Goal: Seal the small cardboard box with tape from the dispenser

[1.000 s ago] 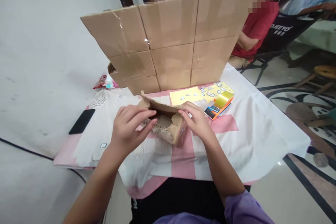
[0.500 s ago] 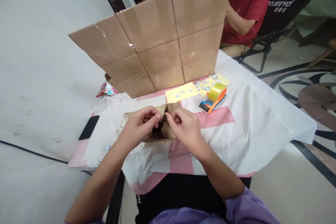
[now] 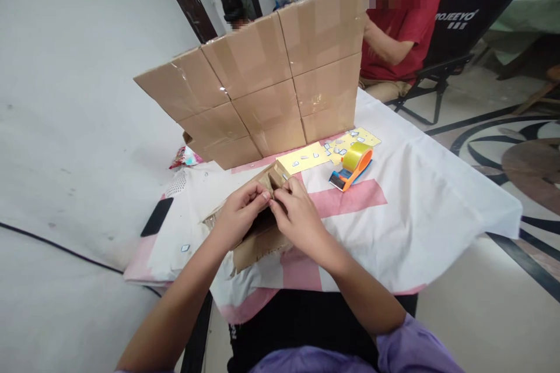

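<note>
A small open cardboard box [image 3: 259,249] lies tilted on the table in front of me, with worn, torn edges. My left hand [image 3: 240,207] is closed, thumb and fingertips pinching at a brown flap of the box. My right hand [image 3: 301,214] is also closed, its thumb and fingertips pressed to the same spot. The two sets of fingertips nearly meet above the dark inside of the box. Exactly what lies between the fingertips is partly hidden.
A tall taped cardboard panel [image 3: 262,102] stands behind the box. Right of it are yellow paper strips [image 3: 301,157] and an orange tape dispenser [image 3: 352,166]. A black phone [image 3: 157,217] and a shiny packet [image 3: 186,157] lie left. A person in red [image 3: 400,41] sits beyond.
The small box has turned and tilted, so its near flap and far edge show more. Both hands stay pinched together over it. The camera view has shifted slightly.
</note>
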`<move>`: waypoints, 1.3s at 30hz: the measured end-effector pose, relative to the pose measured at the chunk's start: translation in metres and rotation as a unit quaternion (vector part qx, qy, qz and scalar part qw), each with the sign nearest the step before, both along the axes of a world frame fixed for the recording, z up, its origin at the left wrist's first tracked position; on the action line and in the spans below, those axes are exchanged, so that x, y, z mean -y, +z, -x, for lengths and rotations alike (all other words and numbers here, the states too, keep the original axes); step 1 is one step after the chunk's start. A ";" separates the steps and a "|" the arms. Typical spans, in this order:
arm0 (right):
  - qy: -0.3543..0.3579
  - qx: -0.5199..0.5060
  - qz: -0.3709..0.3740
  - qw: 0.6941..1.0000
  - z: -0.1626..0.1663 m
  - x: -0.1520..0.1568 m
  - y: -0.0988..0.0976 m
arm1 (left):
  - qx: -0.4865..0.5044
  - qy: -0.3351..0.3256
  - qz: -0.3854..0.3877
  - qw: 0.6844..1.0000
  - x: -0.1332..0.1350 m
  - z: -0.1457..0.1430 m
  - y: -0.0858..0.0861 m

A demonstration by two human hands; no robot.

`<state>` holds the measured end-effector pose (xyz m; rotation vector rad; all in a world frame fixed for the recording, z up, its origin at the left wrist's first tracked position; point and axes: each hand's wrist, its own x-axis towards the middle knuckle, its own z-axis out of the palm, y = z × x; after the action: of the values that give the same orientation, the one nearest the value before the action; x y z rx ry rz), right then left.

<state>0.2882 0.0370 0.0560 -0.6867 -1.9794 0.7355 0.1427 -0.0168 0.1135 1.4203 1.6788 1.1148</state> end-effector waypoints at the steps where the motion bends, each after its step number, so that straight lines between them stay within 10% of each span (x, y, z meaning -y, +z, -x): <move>1: 0.003 -0.008 0.001 1.000 0.002 -0.001 -0.001 | -0.002 0.007 -0.004 1.000 0.000 -0.001 -0.001; 22: -0.021 -0.111 0.059 0.992 -0.003 -0.015 -0.007 | 0.253 0.174 -0.185 0.934 -0.019 0.026 0.005; 27: -0.034 -0.136 0.096 0.985 -0.011 -0.024 -0.011 | 0.163 0.191 -0.296 0.922 -0.006 0.072 0.017; 33: -0.033 -0.121 0.097 0.987 -0.013 -0.027 -0.014 | -0.093 0.116 -0.240 0.959 0.031 0.076 -0.002; 39: -0.030 -0.108 0.113 0.987 -0.018 -0.036 -0.016 | -0.183 0.200 -0.324 0.906 0.062 0.102 -0.025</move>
<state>0.3065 0.0730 0.0398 -0.7623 -1.6865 0.9653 0.0407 -0.0787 0.0890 1.8192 2.0296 1.8584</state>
